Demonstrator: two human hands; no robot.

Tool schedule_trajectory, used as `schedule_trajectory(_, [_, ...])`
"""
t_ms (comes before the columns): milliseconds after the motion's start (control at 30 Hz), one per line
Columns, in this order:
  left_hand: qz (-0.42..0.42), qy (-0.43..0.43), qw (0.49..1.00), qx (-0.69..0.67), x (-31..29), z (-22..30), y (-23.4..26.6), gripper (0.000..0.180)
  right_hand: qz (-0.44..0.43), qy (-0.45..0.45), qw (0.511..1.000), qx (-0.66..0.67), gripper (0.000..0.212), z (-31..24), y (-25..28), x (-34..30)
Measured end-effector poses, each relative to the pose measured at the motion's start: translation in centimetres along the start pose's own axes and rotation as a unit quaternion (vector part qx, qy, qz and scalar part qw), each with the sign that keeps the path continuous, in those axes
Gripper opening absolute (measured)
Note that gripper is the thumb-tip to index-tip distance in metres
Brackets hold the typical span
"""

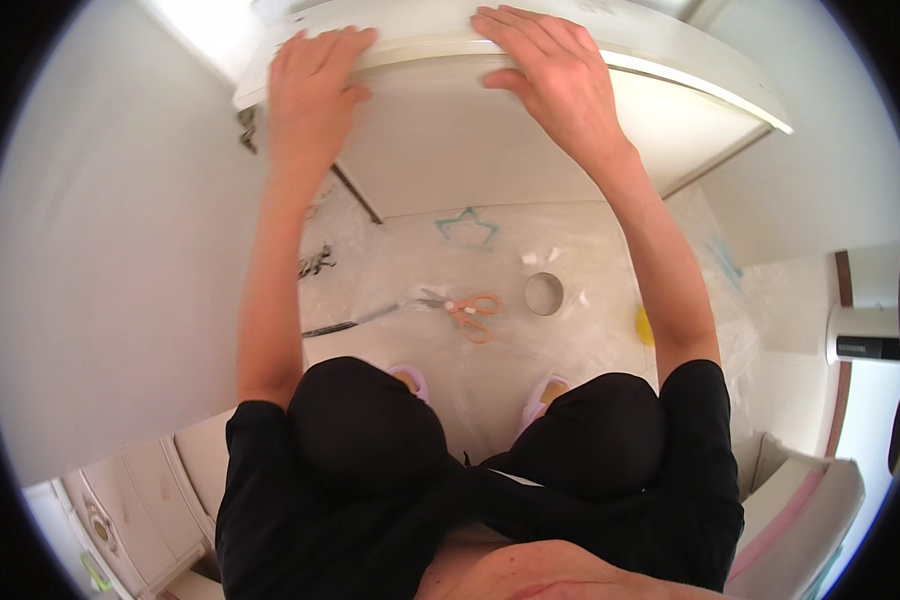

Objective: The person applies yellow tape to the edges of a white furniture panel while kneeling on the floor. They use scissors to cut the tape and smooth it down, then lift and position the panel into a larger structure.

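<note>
Both arms reach forward to a white furniture piece with a rounded top edge (420, 46). My left hand (315, 80) lies over that edge at its left part, fingers stretched across the top and thumb pointing inward. Farther right, my right hand (550, 70) rests on the same edge, fingers extended over the top and thumb spread below it. Neither hand is wrapped round anything. Under the edge is a broad pale front panel (470, 140). The fingertips' contact with the top is partly hard to make out.
On the plastic-covered floor lie orange-handled scissors (460, 308), a tape roll (544, 294), white scraps and a long dark thing (330, 328). A yellow object (644, 325) is beside my right forearm. A large pale panel (110, 250) stands at left. My feet wear pink sandals (540, 395).
</note>
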State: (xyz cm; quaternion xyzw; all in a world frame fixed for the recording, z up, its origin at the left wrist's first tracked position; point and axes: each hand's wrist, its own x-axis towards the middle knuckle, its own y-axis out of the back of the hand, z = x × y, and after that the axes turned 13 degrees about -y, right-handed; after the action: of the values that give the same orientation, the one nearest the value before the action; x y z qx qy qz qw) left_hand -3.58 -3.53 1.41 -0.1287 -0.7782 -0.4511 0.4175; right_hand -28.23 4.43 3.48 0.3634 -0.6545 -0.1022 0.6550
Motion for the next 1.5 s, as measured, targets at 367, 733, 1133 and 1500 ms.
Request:
schedule_trajectory(367, [-0.010,0.064,0.998,-0.016,0.0,0.8,0.4,0.040,0.107,-0.013,0.994,0.007,0.028,9.1,1.9,-3.1])
schedule_trajectory(733, [-0.092,0.055,0.994,-0.009,1.9,1.6,1.4,0.041,0.091,-0.175,0.980,-0.020,0.035,20.0,11.2,-8.6])
schedule_trajectory(1133, [-0.151,-0.131,0.979,-0.047,16.6,14.6,-9.8,0.041,0.135,-0.045,0.990,0.002,0.016,22.5,9.4,-8.0])
schedule_trajectory(1500, [-0.136,-0.145,0.979,-0.048,16.2,14.3,-9.7,0.043,0.137,-0.116,0.983,-0.035,0.031,30.5,14.2,-11.4])
